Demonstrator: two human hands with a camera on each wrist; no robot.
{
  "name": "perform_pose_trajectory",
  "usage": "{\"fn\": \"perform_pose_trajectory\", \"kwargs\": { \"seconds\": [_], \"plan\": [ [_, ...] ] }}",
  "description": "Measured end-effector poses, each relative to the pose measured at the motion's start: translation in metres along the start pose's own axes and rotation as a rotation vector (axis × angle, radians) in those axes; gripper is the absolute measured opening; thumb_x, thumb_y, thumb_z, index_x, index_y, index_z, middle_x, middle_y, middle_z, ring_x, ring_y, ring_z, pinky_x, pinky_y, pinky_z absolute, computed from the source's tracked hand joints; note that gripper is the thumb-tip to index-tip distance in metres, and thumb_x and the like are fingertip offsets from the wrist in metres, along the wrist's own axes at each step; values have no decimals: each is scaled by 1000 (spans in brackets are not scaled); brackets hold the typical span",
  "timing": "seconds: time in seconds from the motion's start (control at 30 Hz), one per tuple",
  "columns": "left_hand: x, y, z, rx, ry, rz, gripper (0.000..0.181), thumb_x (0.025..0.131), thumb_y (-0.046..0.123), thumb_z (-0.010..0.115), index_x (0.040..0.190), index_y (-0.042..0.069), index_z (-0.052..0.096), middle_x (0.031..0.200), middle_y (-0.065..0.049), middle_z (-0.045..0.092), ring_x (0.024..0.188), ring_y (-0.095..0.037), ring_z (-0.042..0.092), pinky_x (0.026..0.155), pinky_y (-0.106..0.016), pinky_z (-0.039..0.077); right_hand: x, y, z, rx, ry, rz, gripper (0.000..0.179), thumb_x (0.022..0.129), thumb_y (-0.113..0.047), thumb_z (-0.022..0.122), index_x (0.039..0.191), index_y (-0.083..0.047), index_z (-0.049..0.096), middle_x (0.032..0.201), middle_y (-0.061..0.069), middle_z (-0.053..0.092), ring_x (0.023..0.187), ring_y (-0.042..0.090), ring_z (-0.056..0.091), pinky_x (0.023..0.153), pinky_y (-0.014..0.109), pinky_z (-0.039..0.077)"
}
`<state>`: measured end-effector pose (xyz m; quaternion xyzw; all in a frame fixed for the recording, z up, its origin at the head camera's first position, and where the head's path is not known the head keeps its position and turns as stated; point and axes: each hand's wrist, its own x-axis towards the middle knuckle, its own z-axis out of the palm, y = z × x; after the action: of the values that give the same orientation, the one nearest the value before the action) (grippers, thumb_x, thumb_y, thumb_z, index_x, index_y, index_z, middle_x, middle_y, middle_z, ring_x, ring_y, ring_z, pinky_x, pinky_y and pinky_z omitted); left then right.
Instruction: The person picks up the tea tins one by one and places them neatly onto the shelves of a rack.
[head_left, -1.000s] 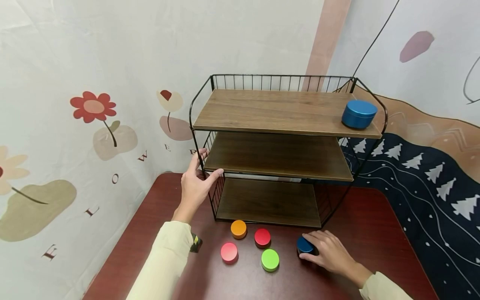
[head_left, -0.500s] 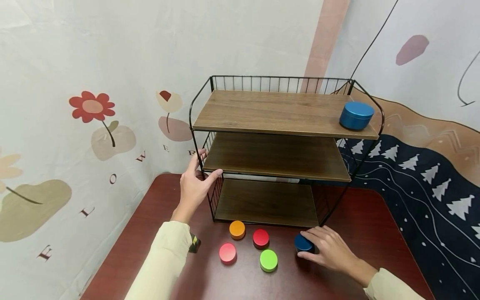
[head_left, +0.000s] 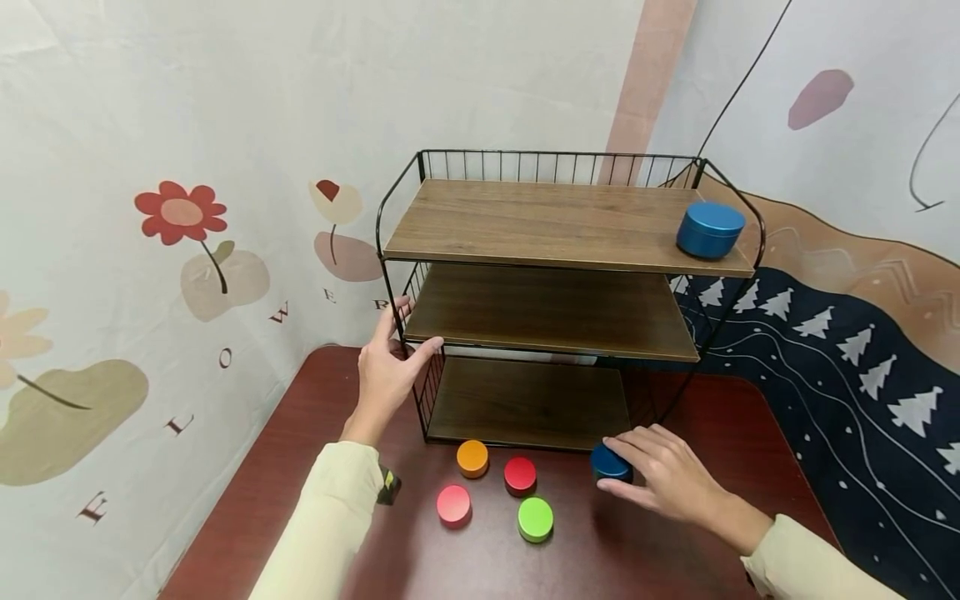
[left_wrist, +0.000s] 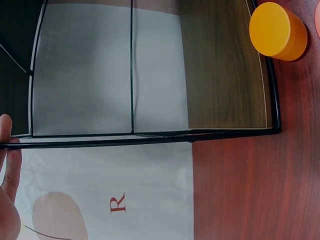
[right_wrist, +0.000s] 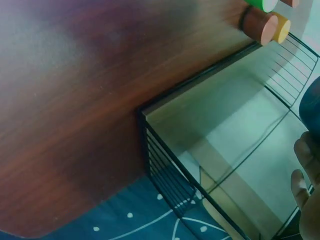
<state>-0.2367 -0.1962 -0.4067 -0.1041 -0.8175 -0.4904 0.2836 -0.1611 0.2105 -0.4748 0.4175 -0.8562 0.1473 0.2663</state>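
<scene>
A three-tier rack [head_left: 540, 221] with wooden boards and a black wire frame stands on the table. My left hand [head_left: 381, 375] grips its left side at the middle board, thumb at the front edge and fingers behind the post. Near the lower right front corner, my right hand [head_left: 663, 475] holds a dark blue round tin [head_left: 611, 462] between thumb and fingers. The right wrist view shows this blue tin [right_wrist: 311, 107] at its right edge, against the rack. Another blue tin [head_left: 710, 229] sits on the top board at the right end.
In front of the rack stand an orange tin [head_left: 472, 458], a red tin [head_left: 520, 476], a pinkish-red tin [head_left: 453, 506] and a green tin [head_left: 536, 519]. A small dark object [head_left: 389, 487] lies by the left sleeve. Printed cloth [head_left: 225, 125] hangs behind the table.
My right hand has raised the dark blue tin and brought it slightly forward toward the rack. My left hand keeps its place on the rack's side.
</scene>
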Motion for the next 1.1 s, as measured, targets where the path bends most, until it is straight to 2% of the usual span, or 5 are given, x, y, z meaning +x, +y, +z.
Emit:
{"fn": "perform_pose_trajectory", "kwargs": {
  "seconds": [0.4, 0.5, 0.73, 1.03, 1.1],
  "plan": [
    [-1, 2, -1, 10, -10, -7, 72, 85, 36, 80, 147, 25, 46, 140, 3, 57, 56, -17, 57, 54, -23, 44, 17, 4, -29, -10, -3, -50, 56, 89, -59, 66, 113, -9, 73, 101, -1, 71, 86, 13, 62, 71, 35, 52],
    [0, 1, -1, 14, -9, -1, 72, 85, 36, 80, 147, 23, 46, 140, 3, 57, 55, -17, 55, 53, -23, 43, 26, 6, -37, -12, 32, -88, 56, 91, -59, 63, 114, -8, 73, 101, 1, 71, 85, 15, 62, 71, 36, 52],
    [1, 1, -2, 14, -7, -6, 72, 85, 35, 80, 147, 24, 46, 141, 4, 57, 54, -17, 56, 54, -22, 44, 49, 9, -53, -38, 172, -201, 57, 95, -57, 57, 112, -5, 74, 98, 5, 71, 82, 19, 63, 68, 40, 52],
    [0, 2, -1, 21, -10, -2, 70, 85, 36, 80, 147, 30, 45, 141, 4, 57, 53, -16, 55, 54, -22, 44, 74, 9, -77, -86, 222, -250, 59, 96, -57, 56, 113, -3, 74, 100, 8, 72, 86, 24, 65, 71, 42, 51],
    [0, 2, -1, 17, -8, 0, 71, 85, 36, 80, 147, 28, 46, 140, 3, 57, 53, -16, 55, 54, -22, 45, 79, 9, -82, -97, 238, -256, 59, 96, -57, 57, 113, -3, 74, 101, 10, 72, 86, 25, 65, 72, 43, 51]
  ]
}}
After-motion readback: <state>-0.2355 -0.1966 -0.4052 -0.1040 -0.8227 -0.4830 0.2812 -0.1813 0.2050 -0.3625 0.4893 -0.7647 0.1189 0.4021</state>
